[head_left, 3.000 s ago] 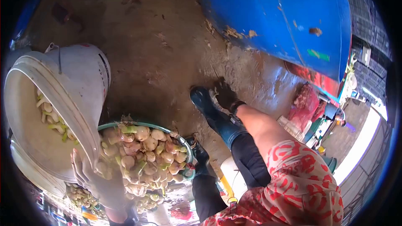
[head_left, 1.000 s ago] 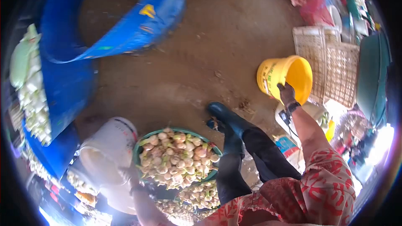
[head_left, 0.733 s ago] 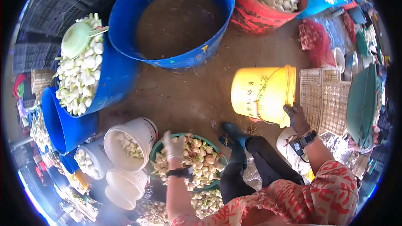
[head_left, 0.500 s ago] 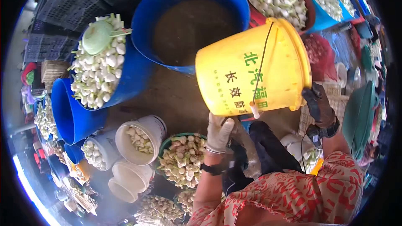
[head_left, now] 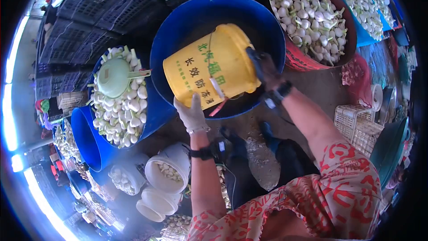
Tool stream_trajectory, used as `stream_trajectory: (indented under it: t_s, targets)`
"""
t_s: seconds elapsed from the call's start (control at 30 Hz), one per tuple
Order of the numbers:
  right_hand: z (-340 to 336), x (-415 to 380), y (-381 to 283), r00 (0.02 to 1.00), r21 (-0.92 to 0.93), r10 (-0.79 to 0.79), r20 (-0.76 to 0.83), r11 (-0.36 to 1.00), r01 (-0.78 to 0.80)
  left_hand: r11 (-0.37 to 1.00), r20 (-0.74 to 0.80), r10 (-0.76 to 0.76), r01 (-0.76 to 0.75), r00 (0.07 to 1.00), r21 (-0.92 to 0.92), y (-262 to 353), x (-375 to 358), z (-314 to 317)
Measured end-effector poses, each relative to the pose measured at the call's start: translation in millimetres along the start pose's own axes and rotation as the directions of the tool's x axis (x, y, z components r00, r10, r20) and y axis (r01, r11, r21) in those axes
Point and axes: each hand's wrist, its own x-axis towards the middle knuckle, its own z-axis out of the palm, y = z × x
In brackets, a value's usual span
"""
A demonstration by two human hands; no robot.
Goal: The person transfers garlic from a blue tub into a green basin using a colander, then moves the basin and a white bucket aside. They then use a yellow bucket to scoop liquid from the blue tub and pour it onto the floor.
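Observation:
A yellow bucket with green and black lettering lies tipped on its side over the big blue tub. My left hand, in a pale glove, grips the bucket near its base, thumb up against the side. At the other end, my right hand, in a dark glove, holds the rim. The bucket's wire handle hangs along its near side, with a white grip. Its mouth faces right, away from view, so the inside is hidden. Dark shadow fills most of the tub's inside.
Left of the tub stands a blue barrel heaped with garlic bulbs, a pale green strainer on top. A red tub of garlic is at the right. White buckets stand lower left; black crates stack behind; a white basket sits right.
Both hands have carried the yellow bucket forward and left, from beside the blue tub to over it. The view has shifted, and more of the floor by my feet shows.

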Motion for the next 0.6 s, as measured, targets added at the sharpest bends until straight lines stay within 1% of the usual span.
stream_trajectory:
  t_s: [0.03, 0.07, 0.1, 0.13, 0.17, 0.23, 0.27, 0.3, 0.33, 0.37, 0.4, 0.43, 0.47, 0.5, 0.53, 0.57, 0.6]
  targets:
    - [7, 30, 27, 0.994, -0.063, 0.017, -0.11, 0.998, -0.024, 0.999, -0.001, -0.043, 0.043, 0.999, 0.026, -14, 15, 6]
    - [10, 50, 54, 0.992, -0.054, 0.034, -0.119, 0.998, -0.041, 0.998, 0.012, -0.053, 0.052, 0.999, 0.04, -22, 23, 10]
    - [14, 68, 80, 0.989, -0.061, 0.081, -0.123, 0.994, -0.089, 0.987, 0.007, -0.124, 0.123, 0.992, 0.105, -30, 31, 14]
    - [20, 85, 93, 0.984, -0.065, 0.12, -0.128, 0.989, -0.129, 0.969, 0.0, -0.185, 0.183, 0.983, 0.166, -37, 44, 20]
    - [28, 88, 86, 0.982, -0.05, 0.123, -0.143, 0.99, -0.131, 0.941, -0.059, -0.23, 0.238, 0.971, 0.243, -52, 53, 24]
    - [38, 86, 78, 0.967, -0.234, 0.191, -0.171, 0.945, -0.228, 0.941, 0.021, -0.23, 0.217, 0.973, 0.259, -87, 72, 30]
    - [38, 118, 130, 0.944, -0.173, 0.226, -0.241, 0.947, -0.271, 0.913, -0.017, -0.207, 0.2, 0.978, 0.355, -115, 81, 36]
    - [38, 127, 152, 0.938, -0.165, 0.245, -0.247, 0.943, -0.29, 0.868, -0.056, -0.186, 0.191, 0.981, 0.459, -139, 84, 38]
    - [42, 136, 168, 0.965, -0.148, 0.125, -0.232, 0.976, -0.162, 0.863, -0.026, -0.271, 0.255, 0.962, 0.435, -140, 93, 40]
    - [49, 143, 179, 0.977, -0.124, 0.005, -0.212, 0.992, -0.032, 0.88, -0.051, -0.343, 0.34, 0.938, 0.332, -128, 99, 49]
    - [52, 147, 190, 0.98, -0.12, 0.023, -0.197, 0.992, -0.048, 0.879, 0.017, -0.372, 0.346, 0.928, 0.328, -140, 111, 51]
    - [51, 152, 198, 0.963, -0.102, 0.024, -0.267, 0.993, -0.053, 0.88, 0.082, -0.396, 0.352, 0.915, 0.32, -162, 122, 53]
    - [50, 157, 205, 0.94, -0.083, 0.024, -0.341, 0.995, -0.055, 0.878, 0.071, -0.375, 0.329, 0.924, 0.347, -194, 131, 62]
    - [43, 161, 205, 0.941, -0.077, 0.034, -0.337, 0.995, -0.064, 0.877, 0.07, -0.352, 0.303, 0.933, 0.374, -220, 135, 73]
    - [31, 167, 199, 0.904, -0.437, -0.142, -0.404, 0.898, -0.054, 0.878, 0.103, -0.306, 0.24, 0.946, 0.413, -223, 136, 83]
    - [19, 173, 200, 0.854, -0.735, -0.329, -0.404, 0.672, -0.089, 0.877, 0.117, -0.313, 0.239, 0.943, 0.417, -235, 136, 96]
    - [11, 182, 203, 0.848, -0.737, -0.325, -0.419, 0.667, -0.108, 0.862, 0.12, -0.382, 0.306, 0.916, 0.404, -246, 134, 111]
